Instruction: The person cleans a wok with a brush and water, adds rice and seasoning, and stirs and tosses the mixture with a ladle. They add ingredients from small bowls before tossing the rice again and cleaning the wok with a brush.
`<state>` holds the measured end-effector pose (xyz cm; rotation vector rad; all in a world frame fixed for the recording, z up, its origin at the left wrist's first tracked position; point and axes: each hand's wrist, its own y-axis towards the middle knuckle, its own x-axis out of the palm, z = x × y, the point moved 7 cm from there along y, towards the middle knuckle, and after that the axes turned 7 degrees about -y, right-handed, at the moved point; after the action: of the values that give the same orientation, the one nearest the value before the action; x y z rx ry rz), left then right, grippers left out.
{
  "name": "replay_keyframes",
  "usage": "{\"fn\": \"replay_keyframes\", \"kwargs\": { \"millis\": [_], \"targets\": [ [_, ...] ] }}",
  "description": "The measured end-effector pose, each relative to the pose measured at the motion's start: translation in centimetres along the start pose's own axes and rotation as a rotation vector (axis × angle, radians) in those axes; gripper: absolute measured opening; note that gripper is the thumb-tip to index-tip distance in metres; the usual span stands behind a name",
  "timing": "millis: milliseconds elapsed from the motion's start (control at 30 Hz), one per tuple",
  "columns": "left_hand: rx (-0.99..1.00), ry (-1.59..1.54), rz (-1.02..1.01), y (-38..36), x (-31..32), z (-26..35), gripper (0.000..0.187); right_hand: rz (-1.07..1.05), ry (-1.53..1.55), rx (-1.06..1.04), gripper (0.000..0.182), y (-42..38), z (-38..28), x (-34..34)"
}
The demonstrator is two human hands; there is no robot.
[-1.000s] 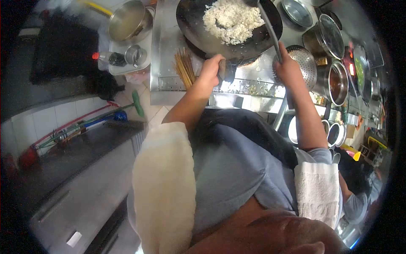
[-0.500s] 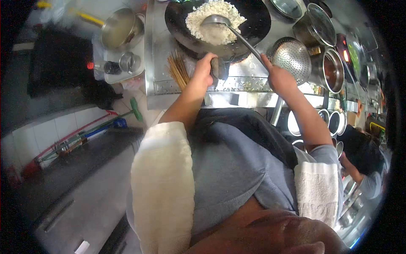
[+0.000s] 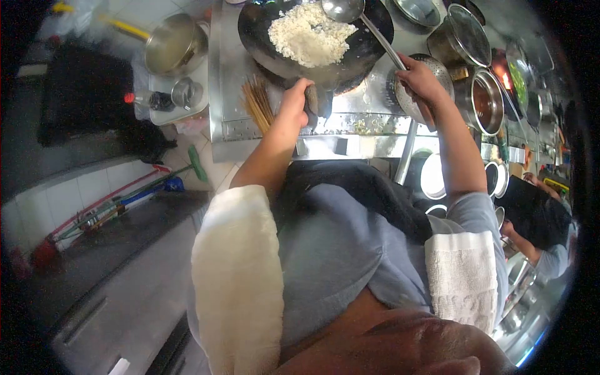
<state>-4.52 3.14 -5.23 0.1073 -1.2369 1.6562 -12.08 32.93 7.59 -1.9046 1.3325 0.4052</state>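
Note:
White rice (image 3: pixel 306 39) lies heaped in the middle of a large dark wok (image 3: pixel 255 36). My left hand (image 3: pixel 294 103) is closed round the wok's handle (image 3: pixel 312 99), at the side nearest my body. With my right hand (image 3: pixel 425 81) I grip the long shaft of a metal ladle (image 3: pixel 344 9). Its bowl hangs over the far right edge of the rice. A round perforated strainer (image 3: pixel 407 100) lies beneath my right hand, partly hidden by it. Left of the wok handle, a bamboo wok brush (image 3: pixel 257 105) rests on the steel stove top (image 3: pixel 225 94).
To the right stand several metal pots, one with reddish-brown contents (image 3: pixel 489 103). A pan with a yellow handle (image 3: pixel 176 47) and a tray (image 3: pixel 164 116) with a bottle are at the left. Another person (image 3: pixel 531 215) is at the far right, beyond several white bowls (image 3: pixel 433 178).
The ladle has lifted from the middle of the rice toward the wok's far right side. My right hand has risen and turned. The left hand keeps its hold on the wok handle.

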Motion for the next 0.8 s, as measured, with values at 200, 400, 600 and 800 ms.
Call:
{"fn": "replay_keyframes", "kwargs": {
  "millis": [200, 400, 600, 800],
  "targets": [
    [-0.015, -0.02, -0.029, -0.8, 0.7, 0.1, 0.018, -0.019, -0.215, -0.032, 0.064, 1.1, 0.1, 0.1],
    [-0.009, -0.018, -0.037, -0.2, 0.4, -0.2, 0.019, 0.405, -0.606, -0.209, 0.068, 2.7, -2.9, 2.2],
    [-0.038, -0.165, -0.008, -0.7, 1.6, -0.6, 0.013, -0.057, -0.862, -0.229, 0.068, -3.2, -6.6, 3.3],
    [-0.047, 0.018, -0.112, 0.5, 1.0, -1.1, 0.011, -0.08, -0.542, -0.357, 0.078, -15.3, -7.5, 1.4]
  ]
}}
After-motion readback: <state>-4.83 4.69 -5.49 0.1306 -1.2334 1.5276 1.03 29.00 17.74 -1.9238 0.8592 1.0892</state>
